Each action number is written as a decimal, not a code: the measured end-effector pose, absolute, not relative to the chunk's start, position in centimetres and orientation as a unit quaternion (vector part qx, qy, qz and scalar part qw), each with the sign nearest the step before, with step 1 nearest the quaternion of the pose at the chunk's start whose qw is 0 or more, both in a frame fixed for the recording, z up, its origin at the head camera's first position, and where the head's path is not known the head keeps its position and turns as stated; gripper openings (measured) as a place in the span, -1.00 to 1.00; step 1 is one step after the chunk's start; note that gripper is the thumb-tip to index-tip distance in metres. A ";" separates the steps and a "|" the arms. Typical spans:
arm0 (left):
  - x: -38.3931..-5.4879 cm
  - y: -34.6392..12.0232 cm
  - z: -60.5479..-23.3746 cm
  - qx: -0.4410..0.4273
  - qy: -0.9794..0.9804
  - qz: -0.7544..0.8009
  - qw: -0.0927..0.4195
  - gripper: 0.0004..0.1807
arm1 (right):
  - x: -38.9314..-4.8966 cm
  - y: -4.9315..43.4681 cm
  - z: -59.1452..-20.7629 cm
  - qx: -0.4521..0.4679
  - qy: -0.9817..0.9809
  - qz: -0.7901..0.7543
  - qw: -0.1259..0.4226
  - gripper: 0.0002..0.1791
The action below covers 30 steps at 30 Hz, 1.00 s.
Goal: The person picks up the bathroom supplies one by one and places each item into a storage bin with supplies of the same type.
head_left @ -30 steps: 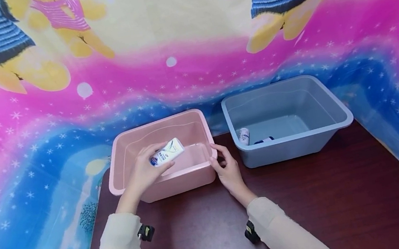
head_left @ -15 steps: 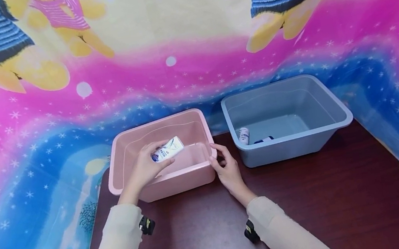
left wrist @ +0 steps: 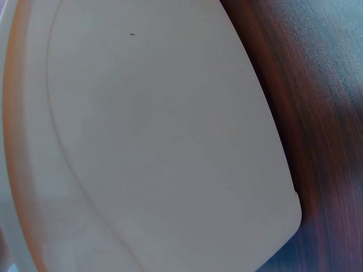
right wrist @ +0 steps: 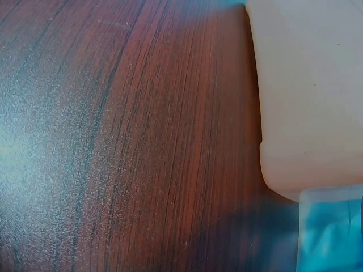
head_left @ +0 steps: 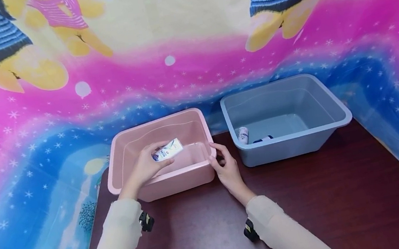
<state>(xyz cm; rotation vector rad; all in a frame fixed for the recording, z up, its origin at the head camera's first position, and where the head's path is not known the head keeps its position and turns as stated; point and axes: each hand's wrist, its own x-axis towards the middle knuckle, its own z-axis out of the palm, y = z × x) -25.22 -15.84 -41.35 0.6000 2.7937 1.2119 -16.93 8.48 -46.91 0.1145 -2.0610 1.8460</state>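
Observation:
Over the pink plastic basin (head_left: 181, 184), my left hand (head_left: 144, 168) grips a small white pack (head_left: 171, 149) with blue printing, thumb at its near side and fingers behind it. The pack is tilted, its plain white end up and to the right; part of its lower end is hidden by the hand. My right hand (head_left: 229, 171) pinches the right rim of the same basin near its front corner. In both wrist views only the basin's outer wall (left wrist: 170, 136) and the tabletop show, the hands being out of sight there.
A blue-grey basin (head_left: 284, 148) stands to the right, a narrow gap from the pink one. Inside it, at the left, lie a small white bottle (head_left: 243, 135) with dark print and a dark blue item (head_left: 263, 139). A patterned cloth (head_left: 183, 71) hangs behind the dark wooden table (head_left: 199, 227).
My left hand and forearm have shifted slightly up and to the right, and the pack has turned a little in the grip. The right hand stays on the rim.

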 end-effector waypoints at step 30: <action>-26.1 -16.1 -42.4 0.169 0.898 0.398 0.082 -0.38 | -16.9 8.4 -46.8 0.040 -0.733 0.653 0.187 -0.56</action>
